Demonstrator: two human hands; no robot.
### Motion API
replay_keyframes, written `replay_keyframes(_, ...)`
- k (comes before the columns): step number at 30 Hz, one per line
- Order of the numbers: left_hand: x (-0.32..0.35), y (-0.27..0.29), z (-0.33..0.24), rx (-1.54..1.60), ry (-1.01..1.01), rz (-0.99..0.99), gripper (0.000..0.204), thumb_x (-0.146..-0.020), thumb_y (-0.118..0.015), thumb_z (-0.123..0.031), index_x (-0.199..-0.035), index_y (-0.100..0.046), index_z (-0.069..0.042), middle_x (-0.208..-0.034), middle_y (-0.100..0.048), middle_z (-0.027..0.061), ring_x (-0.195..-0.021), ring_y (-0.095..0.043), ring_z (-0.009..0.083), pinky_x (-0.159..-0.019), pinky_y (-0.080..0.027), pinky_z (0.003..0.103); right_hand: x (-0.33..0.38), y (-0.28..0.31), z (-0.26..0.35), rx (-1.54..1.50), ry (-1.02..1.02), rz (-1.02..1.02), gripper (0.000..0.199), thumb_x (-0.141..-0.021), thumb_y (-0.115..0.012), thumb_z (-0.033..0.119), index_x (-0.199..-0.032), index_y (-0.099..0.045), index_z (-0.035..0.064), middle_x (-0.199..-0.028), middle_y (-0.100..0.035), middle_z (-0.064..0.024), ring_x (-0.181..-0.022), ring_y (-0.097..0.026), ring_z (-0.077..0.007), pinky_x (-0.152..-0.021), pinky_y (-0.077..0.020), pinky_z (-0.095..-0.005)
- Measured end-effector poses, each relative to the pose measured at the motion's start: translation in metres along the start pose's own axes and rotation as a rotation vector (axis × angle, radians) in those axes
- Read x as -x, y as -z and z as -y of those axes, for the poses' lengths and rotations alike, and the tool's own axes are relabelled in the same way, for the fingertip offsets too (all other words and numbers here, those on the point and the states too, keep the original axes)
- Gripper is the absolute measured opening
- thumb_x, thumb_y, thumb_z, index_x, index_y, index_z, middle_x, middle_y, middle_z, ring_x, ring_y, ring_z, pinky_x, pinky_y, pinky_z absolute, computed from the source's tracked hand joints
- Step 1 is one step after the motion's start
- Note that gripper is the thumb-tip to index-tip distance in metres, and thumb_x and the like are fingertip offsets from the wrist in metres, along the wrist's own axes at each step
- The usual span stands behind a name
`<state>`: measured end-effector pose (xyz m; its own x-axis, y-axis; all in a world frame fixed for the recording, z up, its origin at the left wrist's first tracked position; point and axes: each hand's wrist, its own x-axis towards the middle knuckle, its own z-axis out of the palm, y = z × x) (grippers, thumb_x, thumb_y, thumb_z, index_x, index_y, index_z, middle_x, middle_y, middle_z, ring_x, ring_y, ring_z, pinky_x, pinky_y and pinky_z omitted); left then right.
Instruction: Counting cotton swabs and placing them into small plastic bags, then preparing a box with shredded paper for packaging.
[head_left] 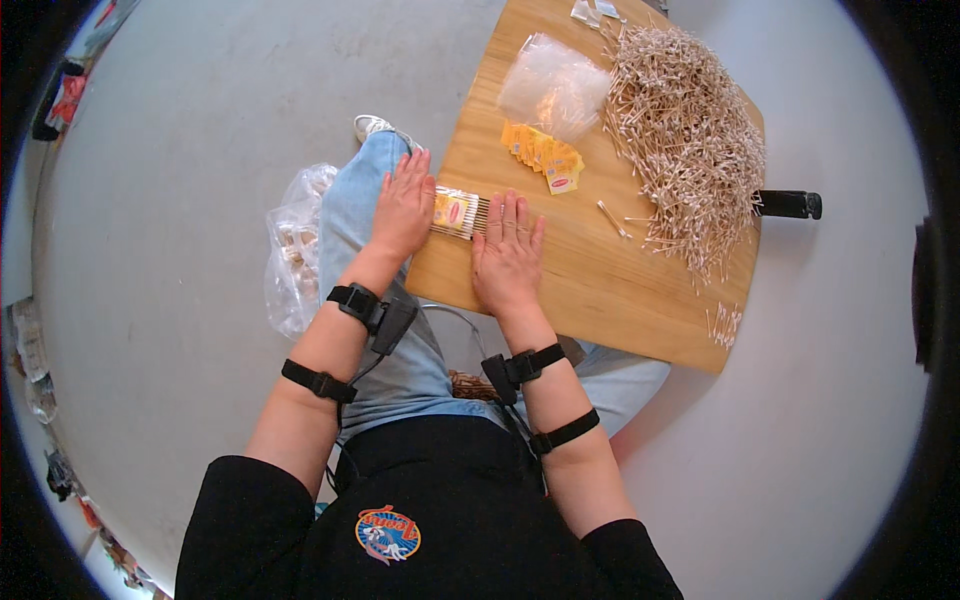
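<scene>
Between my two hands, at the left edge of the wooden board, lies a flat pack of cotton swabs (467, 222) with a yellow label card on top. My left hand (403, 208) is stretched out along the pack's left end, fingers straight. On the other side my right hand (508, 252) lies flat, its fingers covering the pack's right end. Neither hand is closed around anything. Farther up the board is a fanned row of yellow label cards (540, 155), with a stack of clear plastic bags (553, 85) just beyond it.
A large heap of loose cotton swabs (690, 135) covers the right part of the wooden board (590, 270). A few stray swabs (722, 325) lie near its right corner. A black clamp-like bar (790, 205) juts past the right edge. Beside my left leg sits a filled clear bag (297, 250).
</scene>
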<state>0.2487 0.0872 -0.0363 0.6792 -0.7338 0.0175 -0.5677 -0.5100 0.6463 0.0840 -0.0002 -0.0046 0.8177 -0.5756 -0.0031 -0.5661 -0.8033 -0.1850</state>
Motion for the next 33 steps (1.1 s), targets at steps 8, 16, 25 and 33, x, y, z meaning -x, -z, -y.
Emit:
replay_keyframes(8, 0.001, 0.012, -0.015, 0.442, -0.135, -0.164, 0.051, -0.106, -0.035, -0.030, -0.148, -0.035, -0.001, -0.152, -0.038, 0.0171, -0.145, -0.030, 0.0303, -0.118, -0.023, 0.042, 0.000, 0.002, 0.001, -0.003, -0.003, -0.021, 0.064, -0.097, -0.049, 0.032, -0.151, -0.030, 0.0039, -0.158, -0.028, -0.0164, -0.148, -0.022, -0.0306, -0.119, -0.0101, -0.0535)
replay_keyframes(16, 0.003, 0.020, -0.027, 1.468, 0.211, 0.008, 0.059, -0.108, -0.025, -0.037, -0.150, -0.024, 0.003, -0.157, -0.027, 0.0168, -0.147, -0.024, 0.0254, -0.121, -0.016, 0.035, -0.006, 0.005, -0.010, -0.489, 0.033, -0.269, 0.052, -0.101, -0.043, 0.023, -0.146, -0.035, -0.0018, -0.152, -0.036, -0.0220, -0.143, -0.030, -0.0356, -0.118, -0.0201, -0.0491)
replay_keyframes(25, 0.001, 0.022, -0.027, 1.606, 0.274, -0.014, 0.061, -0.107, -0.024, -0.041, -0.147, -0.027, 0.004, -0.154, -0.032, 0.0188, -0.146, -0.026, 0.0265, -0.121, -0.018, 0.036, -0.023, 0.012, 0.009, -0.998, -0.059, -0.287, 0.045, -0.105, -0.034, 0.019, -0.143, -0.037, -0.0053, -0.146, -0.042, -0.0237, -0.138, -0.039, -0.0356, -0.114, -0.0303, -0.0383)
replay_keyframes(33, 0.001, 0.024, -0.032, 1.668, 0.290, -0.035, 0.063, -0.107, -0.023, -0.044, -0.147, -0.028, 0.005, -0.153, -0.033, 0.0192, -0.145, -0.027, 0.0267, -0.121, -0.020, 0.036, -0.025, 0.009, 0.018, -1.197, -0.170, -0.270, 0.046, -0.107, -0.031, 0.024, -0.142, -0.039, -0.0044, -0.143, -0.046, -0.0200, -0.135, -0.042, -0.0283, -0.114, -0.0296, -0.0356)
